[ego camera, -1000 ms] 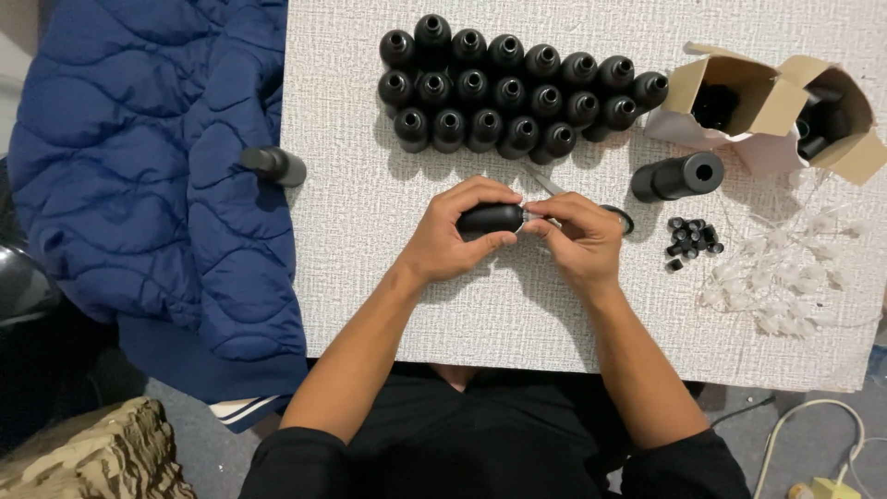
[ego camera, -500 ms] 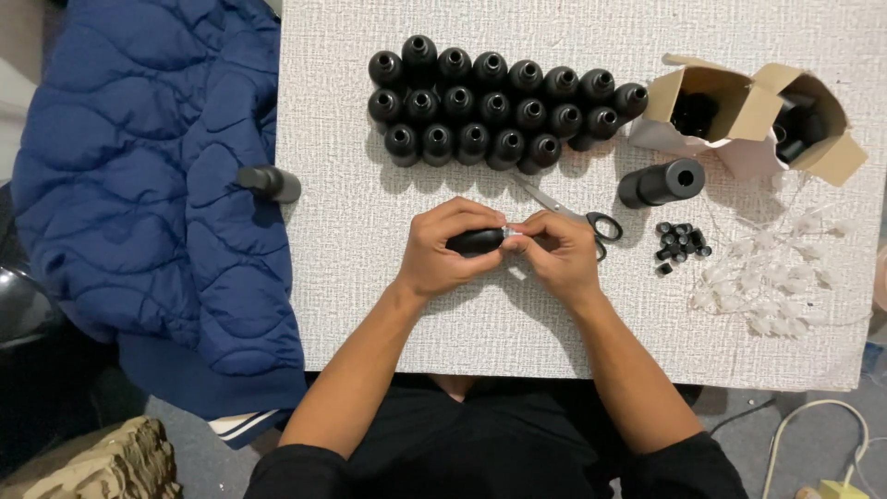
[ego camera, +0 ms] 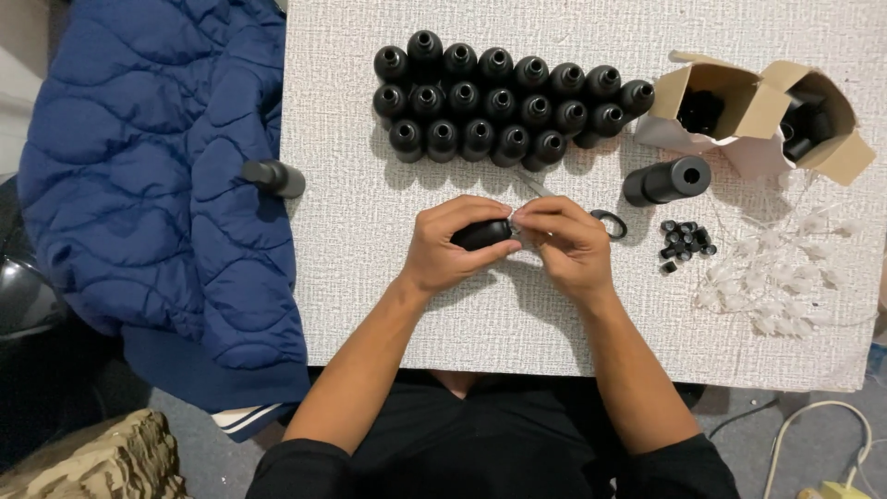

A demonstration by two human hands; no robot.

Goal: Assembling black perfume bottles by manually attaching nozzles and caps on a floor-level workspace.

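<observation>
A small black bottle [ego camera: 482, 234] lies on its side in the grip of the left hand [ego camera: 450, 248], held just above the white table [ego camera: 370, 277] near its front middle. The left hand's fingers wrap around the bottle's body, clamped on it. The right hand [ego camera: 565, 248] meets it at the bottle's right end, fingertips [ego camera: 525, 218] pinched together at the neck on something small and pale that is too tiny to make out; the two hands touch there.

Just behind the bottle, partly hidden by the right hand, lie scissors with a black handle loop [ego camera: 609, 223]. Further behind the bottle stands a block of upright black bottles [ego camera: 499, 106] in three packed rows. To the right of the bottle, beyond the scissors, a black cylinder [ego camera: 667, 180] lies on its side, with a cluster of small black caps [ego camera: 685, 242] just in front of it. Further right is a scatter of clear plastic bits [ego camera: 785, 277], and behind those two open cardboard boxes [ego camera: 767, 111] holding more black items. Well to the left of the bottle, a blue quilted jacket [ego camera: 148, 185] drapes over the table edge, with another black bottle [ego camera: 274, 176] lying on it.
</observation>
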